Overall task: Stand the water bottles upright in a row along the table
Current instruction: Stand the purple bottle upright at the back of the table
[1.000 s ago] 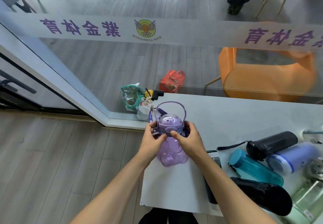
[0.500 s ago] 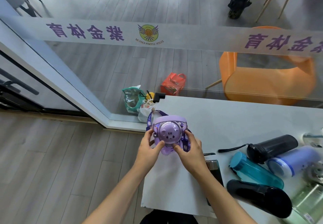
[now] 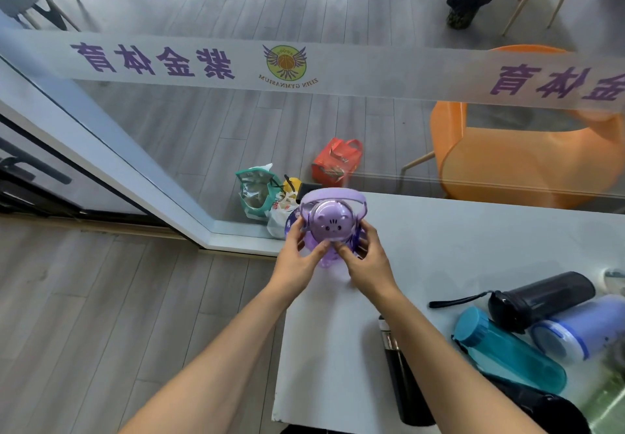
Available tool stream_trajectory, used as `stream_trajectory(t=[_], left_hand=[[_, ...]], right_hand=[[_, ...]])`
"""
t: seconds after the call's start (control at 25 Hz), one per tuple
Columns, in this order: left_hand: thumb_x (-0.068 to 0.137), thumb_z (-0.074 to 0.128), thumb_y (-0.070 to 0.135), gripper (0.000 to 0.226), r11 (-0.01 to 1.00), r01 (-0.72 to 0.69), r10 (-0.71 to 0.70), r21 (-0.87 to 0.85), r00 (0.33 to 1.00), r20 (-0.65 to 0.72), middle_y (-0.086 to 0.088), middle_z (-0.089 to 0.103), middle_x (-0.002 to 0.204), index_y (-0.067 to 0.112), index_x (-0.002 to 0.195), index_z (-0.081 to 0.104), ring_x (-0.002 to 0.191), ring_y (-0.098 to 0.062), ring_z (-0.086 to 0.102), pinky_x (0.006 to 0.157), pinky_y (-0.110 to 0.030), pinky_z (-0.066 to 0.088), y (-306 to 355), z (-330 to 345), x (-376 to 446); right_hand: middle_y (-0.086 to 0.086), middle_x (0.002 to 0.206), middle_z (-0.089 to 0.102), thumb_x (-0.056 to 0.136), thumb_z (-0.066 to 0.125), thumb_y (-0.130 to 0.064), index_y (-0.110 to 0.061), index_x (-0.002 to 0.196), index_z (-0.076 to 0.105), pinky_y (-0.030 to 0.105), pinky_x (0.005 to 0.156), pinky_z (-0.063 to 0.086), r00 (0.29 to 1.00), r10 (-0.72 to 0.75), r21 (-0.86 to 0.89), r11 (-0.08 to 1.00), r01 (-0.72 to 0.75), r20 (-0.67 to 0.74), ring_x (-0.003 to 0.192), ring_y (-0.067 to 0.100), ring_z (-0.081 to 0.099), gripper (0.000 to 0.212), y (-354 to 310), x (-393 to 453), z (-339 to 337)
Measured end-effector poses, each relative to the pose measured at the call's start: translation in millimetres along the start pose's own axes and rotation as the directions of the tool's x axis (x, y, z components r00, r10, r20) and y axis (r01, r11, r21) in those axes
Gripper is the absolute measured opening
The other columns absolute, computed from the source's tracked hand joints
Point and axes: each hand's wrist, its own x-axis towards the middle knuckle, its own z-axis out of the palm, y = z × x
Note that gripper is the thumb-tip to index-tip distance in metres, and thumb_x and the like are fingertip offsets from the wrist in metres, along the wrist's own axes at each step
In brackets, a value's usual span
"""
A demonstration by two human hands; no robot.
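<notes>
Both hands grasp the purple bottle upright at the desk's near-left corner: left hand and right hand with fingers clenched around its sides, hiding most of its body. Other bottles lie at the right, one black bottle and a teal bottle; further ones are cut off. The glass band reads mirrored "ZIJIN GYMNASIUM".

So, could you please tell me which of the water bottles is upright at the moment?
Only the purple bottle with the cat-face lid, held between both hands; the teal, dark and blue ones lie on their sides.
</notes>
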Motion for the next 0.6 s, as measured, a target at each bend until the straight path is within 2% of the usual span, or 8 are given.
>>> stream_trajectory(t=[0.32,0.48,0.52,0.6], left_hand=[[0.087,0.072,0.025,0.082,0.996,-0.079,0.076,0.038,0.995,0.064,0.007,0.043,0.154,0.029,0.154,0.025,0.140,-0.009,0.042,0.117,-0.037,0.037,17,5,60],[0.088,0.071,0.024,0.081,0.995,-0.079,0.075,0.053,0.994,0.073,0.008,0.042,0.153,0.033,0.154,0.025,0.140,-0.008,0.042,0.107,-0.018,0.040,23,5,77],[0.089,0.071,0.024,0.080,0.996,-0.075,0.071,0.054,0.995,0.075,0.008,0.042,0.153,0.034,0.153,0.024,0.140,-0.009,0.042,0.107,-0.019,0.041,24,4,80],[0.089,0.070,0.022,0.081,0.996,-0.072,0.067,0.059,0.995,0.075,0.005,0.042,0.154,0.033,0.154,0.024,0.140,-0.011,0.041,0.113,-0.030,0.040,25,4,82]], right_hand=[[-0.001,0.144,0.050,0.085,0.074,-0.038,-0.027,0.144,0.038,0.043,0.104,0.052,0.998,-0.045,0.002,0.999,0.045,-0.049,0.127,0.023,0.055,0.069,-18,54,-4],[0.002,0.142,0.053,0.085,0.072,-0.042,-0.033,0.141,0.035,0.035,0.096,0.054,0.997,-0.061,0.003,0.998,0.061,-0.053,0.122,0.020,0.056,0.068,-21,70,-4],[0.002,0.142,0.053,0.085,0.072,-0.043,-0.034,0.141,0.035,0.034,0.094,0.053,0.997,-0.058,0.005,0.998,0.059,-0.059,0.121,0.020,0.056,0.068,-21,72,-3],[0.003,0.142,0.053,0.085,0.072,-0.043,-0.034,0.141,0.035,0.034,0.093,0.053,0.997,-0.054,0.004,0.999,0.054,-0.060,0.122,0.022,0.057,0.068,-22,75,-3]])
